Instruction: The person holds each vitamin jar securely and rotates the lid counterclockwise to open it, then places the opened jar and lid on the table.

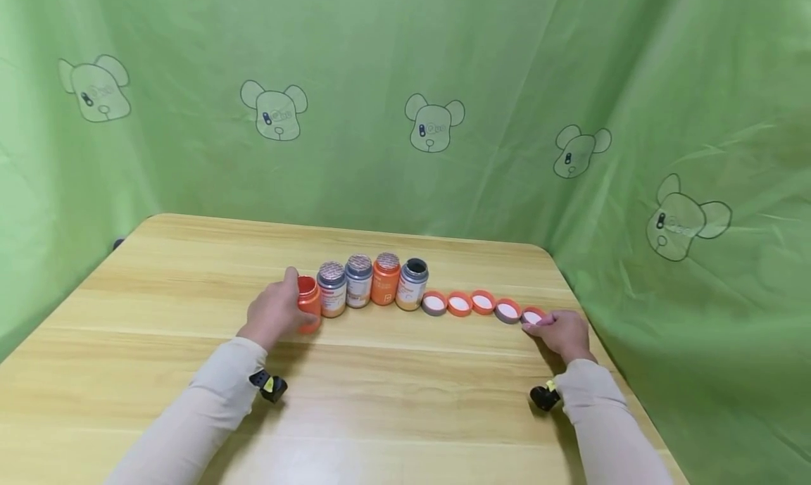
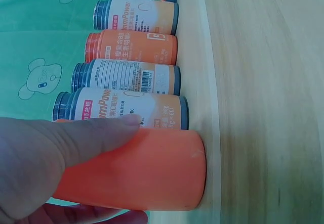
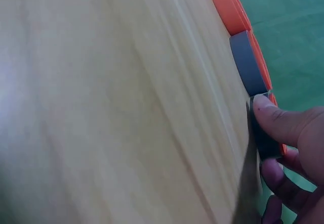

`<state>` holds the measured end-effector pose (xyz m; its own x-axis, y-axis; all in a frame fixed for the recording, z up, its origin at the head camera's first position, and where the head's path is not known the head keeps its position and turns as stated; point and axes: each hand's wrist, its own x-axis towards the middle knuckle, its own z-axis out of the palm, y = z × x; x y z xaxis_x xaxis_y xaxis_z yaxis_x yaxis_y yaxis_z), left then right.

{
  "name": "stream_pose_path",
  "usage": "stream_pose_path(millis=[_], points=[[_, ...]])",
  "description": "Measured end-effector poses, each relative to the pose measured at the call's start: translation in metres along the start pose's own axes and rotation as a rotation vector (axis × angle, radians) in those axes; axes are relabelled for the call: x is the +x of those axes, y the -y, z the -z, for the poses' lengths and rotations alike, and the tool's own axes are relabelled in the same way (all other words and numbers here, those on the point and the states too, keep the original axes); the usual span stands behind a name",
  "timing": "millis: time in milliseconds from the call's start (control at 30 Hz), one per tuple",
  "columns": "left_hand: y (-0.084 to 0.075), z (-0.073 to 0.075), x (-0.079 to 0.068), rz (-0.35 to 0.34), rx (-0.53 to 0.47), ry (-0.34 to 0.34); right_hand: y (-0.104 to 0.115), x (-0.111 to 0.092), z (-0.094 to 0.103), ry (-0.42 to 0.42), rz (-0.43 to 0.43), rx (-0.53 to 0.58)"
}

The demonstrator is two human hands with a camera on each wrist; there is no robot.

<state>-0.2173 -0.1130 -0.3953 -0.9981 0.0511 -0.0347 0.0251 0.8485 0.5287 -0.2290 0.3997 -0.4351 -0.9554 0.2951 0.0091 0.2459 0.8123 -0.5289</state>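
Observation:
My left hand (image 1: 274, 310) grips an uncapped orange bottle (image 1: 310, 303) at the left end of a row, its thumb along the bottle's side in the left wrist view. Beside it stand a grey bottle (image 1: 333, 298) with a white and orange label, a second grey bottle (image 1: 358, 288), an orange bottle (image 1: 384, 284) and a grey bottle (image 1: 412, 291) with a dark open mouth. The three middle bottles have silvery seals on top. At the far right, my right hand (image 1: 566, 332) pinches a dark grey cap (image 3: 263, 135) with an orange rim between thumb and fingers.
From the last bottle rightward run several upturned caps with white insides: a grey one (image 1: 434, 310), orange ones (image 1: 459, 304) (image 1: 483, 302) and another grey one (image 1: 508, 311). The wooden table (image 1: 380, 400) ends at a green curtain (image 1: 355, 175) behind and to the right.

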Motion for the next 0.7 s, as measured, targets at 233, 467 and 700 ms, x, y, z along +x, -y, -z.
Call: stream_pose_path(millis=[233, 467, 700], points=[[0.002, -0.003, 0.001, -0.008, -0.026, -0.014, -0.006, 0.0, -0.002, 0.016, 0.007, 0.034], [0.003, -0.007, 0.0, -0.006, -0.039, -0.026, -0.009, -0.003, -0.004, 0.017, -0.007, 0.053], [0.007, -0.013, -0.001, 0.0, -0.088, -0.054, -0.013, -0.003, -0.005, 0.021, 0.0, 0.081]])
